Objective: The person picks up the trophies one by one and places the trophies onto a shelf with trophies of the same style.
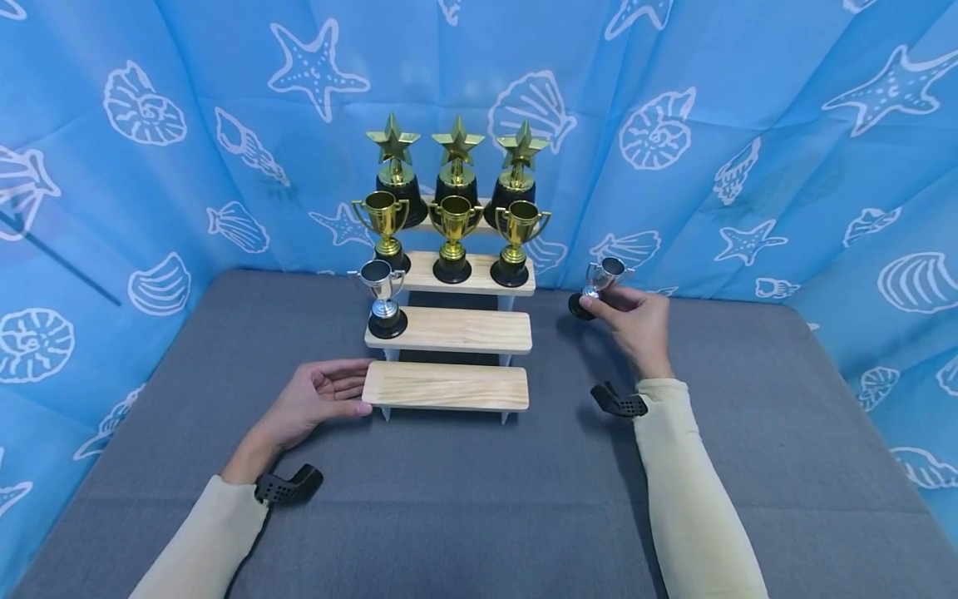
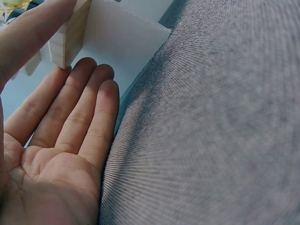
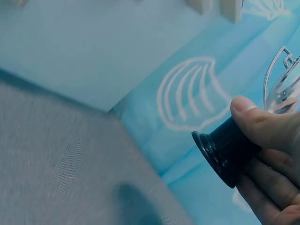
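Observation:
A wooden stepped display stand (image 1: 445,387) is on the cloth. At the left end of its lowest step, my left hand (image 1: 310,403) has the thumb by the front edge and the fingers toward the back edge; the left wrist view shows the board's end (image 2: 70,40) between thumb and fingertips. Right of the stand, my right hand (image 1: 636,320) pinches a small silver trophy cup (image 1: 609,268), tilted, by its black base (image 3: 227,147). A matching silver trophy cup (image 1: 383,291) stands on the second step's left end.
Gold trophy cups (image 1: 454,223) line the third step. Behind them, star trophies (image 1: 458,158) occupy the top step. The grey cloth (image 1: 464,516) covers the table, with a blue shell-patterned curtain (image 1: 479,50) behind. Black wrist mounts (image 1: 288,485) sit on both sleeves.

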`<state>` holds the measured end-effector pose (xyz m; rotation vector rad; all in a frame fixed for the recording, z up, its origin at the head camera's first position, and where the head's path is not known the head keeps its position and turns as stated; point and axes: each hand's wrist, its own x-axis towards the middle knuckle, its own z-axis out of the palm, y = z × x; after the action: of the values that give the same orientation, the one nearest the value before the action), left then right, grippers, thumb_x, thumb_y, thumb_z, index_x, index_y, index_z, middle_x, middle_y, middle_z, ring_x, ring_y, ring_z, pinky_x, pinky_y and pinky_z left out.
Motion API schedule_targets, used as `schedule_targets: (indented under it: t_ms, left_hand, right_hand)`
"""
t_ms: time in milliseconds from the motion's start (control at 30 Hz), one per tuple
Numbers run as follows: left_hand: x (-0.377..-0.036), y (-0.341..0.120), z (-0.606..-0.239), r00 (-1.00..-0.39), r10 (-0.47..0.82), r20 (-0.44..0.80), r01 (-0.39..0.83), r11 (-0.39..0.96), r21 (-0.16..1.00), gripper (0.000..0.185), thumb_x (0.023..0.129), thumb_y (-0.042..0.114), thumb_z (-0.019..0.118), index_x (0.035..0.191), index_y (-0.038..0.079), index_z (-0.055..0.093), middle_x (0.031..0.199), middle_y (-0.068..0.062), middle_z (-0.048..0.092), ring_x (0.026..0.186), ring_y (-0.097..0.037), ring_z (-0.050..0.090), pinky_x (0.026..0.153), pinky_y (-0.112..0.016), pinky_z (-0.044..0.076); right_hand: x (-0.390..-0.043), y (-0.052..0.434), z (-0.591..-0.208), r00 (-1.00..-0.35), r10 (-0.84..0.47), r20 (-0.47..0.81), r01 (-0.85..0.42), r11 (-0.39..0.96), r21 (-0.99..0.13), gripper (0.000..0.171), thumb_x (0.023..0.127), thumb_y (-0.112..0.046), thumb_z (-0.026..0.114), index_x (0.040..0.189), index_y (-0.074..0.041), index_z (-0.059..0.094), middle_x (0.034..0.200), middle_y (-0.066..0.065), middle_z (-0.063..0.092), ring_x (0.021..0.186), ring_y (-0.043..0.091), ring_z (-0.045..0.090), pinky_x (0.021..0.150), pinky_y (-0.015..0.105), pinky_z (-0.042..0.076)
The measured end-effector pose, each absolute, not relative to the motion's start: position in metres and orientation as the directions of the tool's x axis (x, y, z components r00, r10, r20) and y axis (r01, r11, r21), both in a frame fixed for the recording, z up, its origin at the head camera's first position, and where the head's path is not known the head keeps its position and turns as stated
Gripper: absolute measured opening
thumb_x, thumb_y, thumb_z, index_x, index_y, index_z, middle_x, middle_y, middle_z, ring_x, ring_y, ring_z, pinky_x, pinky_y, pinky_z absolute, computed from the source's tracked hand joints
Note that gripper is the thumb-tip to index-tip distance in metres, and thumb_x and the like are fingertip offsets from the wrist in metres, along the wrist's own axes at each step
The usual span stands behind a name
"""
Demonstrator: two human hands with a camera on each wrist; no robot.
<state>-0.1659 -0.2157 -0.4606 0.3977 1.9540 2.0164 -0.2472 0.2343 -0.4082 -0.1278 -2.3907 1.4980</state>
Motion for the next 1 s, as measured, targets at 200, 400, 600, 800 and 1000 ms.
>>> schedule_targets:
  t_ms: [200,400,600,800,1000]
  left_hand:
    - [-0.165,-0.215,-0.46,-0.915,0.403,-0.014,-0.026,-0.025,0.999,0.07,0.083,-0.009,0.077,0.142,-0.019,0.04,0.144,-0.037,0.046,0.119,-0.014,0.064,0.1,-0.031,0.054]
    - [-0.165,-0.216,-0.46,-0.915,0.404,-0.006,-0.021,-0.032,0.999,0.07,0.083,-0.01,0.077,0.142,-0.019,0.04,0.144,-0.037,0.046,0.119,-0.014,0.064,0.1,-0.031,0.054]
    - [-0.165,-0.216,-0.46,-0.913,0.408,-0.001,-0.016,-0.032,0.999,0.07,0.083,-0.01,0.077,0.142,-0.019,0.04,0.144,-0.037,0.046,0.119,-0.014,0.064,0.1,-0.031,0.054]
    - [-0.165,-0.216,-0.46,-0.914,0.406,-0.005,-0.015,-0.022,1.0,0.07,0.083,-0.009,0.077,0.142,-0.019,0.041,0.144,-0.037,0.046,0.119,-0.014,0.064,0.1,-0.031,0.054]
    - [-0.165,-0.216,-0.46,-0.914,0.405,-0.005,-0.015,-0.021,1.0,0.07,0.083,-0.01,0.077,0.142,-0.02,0.041,0.144,-0.038,0.045,0.119,-0.014,0.064,0.1,-0.031,0.054]
  right_hand:
    - [-0.24,0.227,-0.389,-0.938,0.226,0.261,-0.151,0.413,-0.898,0.041,0.083,-0.022,0.087,0.115,0.001,0.075,0.109,0.019,0.074,0.09,0.005,0.069,0.076,0.018,0.057]
    - [-0.232,0.221,-0.372,-0.921,0.203,0.334,-0.235,0.395,-0.888,0.036,0.082,-0.015,0.087,0.113,0.001,0.076,0.106,0.02,0.074,0.087,0.003,0.07,0.076,0.017,0.057]
    - [-0.226,0.215,-0.36,-0.912,0.181,0.368,-0.279,0.383,-0.881,0.035,0.082,-0.013,0.087,0.112,0.001,0.076,0.106,0.018,0.075,0.088,0.005,0.071,0.077,0.018,0.059]
    - [-0.218,0.209,-0.348,-0.908,0.144,0.392,-0.309,0.4,-0.863,0.035,0.081,-0.014,0.087,0.112,0.001,0.077,0.106,0.014,0.076,0.091,0.008,0.072,0.079,0.02,0.059]
    - [-0.21,0.203,-0.339,-0.896,0.116,0.429,-0.353,0.4,-0.846,0.033,0.081,-0.01,0.087,0.11,0.002,0.077,0.104,0.014,0.076,0.091,0.008,0.072,0.08,0.02,0.06]
